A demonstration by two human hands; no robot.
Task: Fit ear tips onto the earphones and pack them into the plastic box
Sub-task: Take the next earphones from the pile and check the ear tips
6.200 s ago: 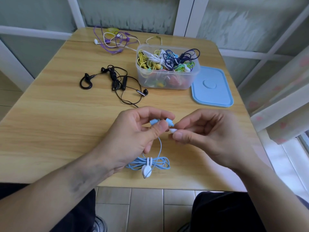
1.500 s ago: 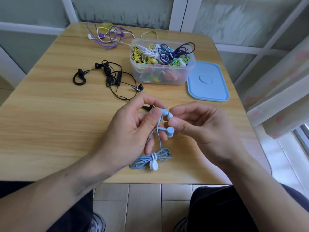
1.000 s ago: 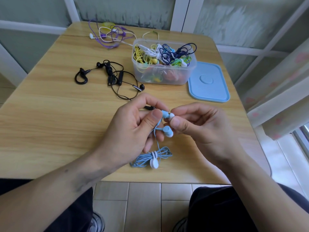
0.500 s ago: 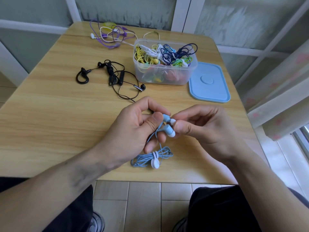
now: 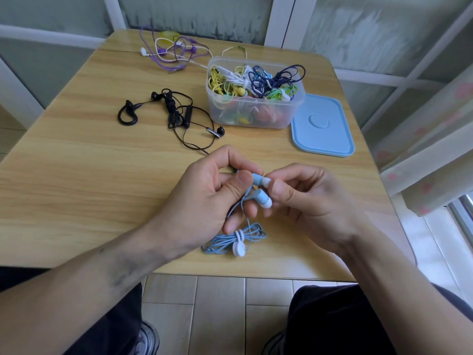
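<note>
A: What do we have in the hands?

B: We see the left hand (image 5: 204, 198) with thumb and forefinger curled tight, pinching the upper light-blue plastic earbud (image 5: 256, 178). The right hand (image 5: 314, 203) has its fingers curled too, pinching the small white silicone ear tip (image 5: 266, 181) at that bud's nose. Tip and bud touch; we cannot tell if it is fully seated.

A: Second bud?

B: The lower light-blue earbud (image 5: 259, 197) sits between both hands, white tip already on it, resting against the left fingers.

A: Cable?

B: We mark the bundled light-blue cable (image 5: 222, 242), wrapped with a white clip (image 5: 239, 248), lying on the light wooden table (image 5: 89, 175) just under the hands, near the front edge.

A: The box?

B: The clear rectangular plastic box (image 5: 256, 114) stands open at the far middle, well apart from the hands, heaped with yellow, green, navy and white earphone cables. Its flat pale-blue lid (image 5: 322, 126) lies beside it to the right, touching or nearly so.

A: Anything in the way?

B: We note the black wired earphones with an ear hook (image 5: 176, 114), spread between hands and box on the left; one strand runs under the left hand. A purple and white cable tangle (image 5: 171, 51) lies at the far edge. The hands hide the bud stems.
</note>
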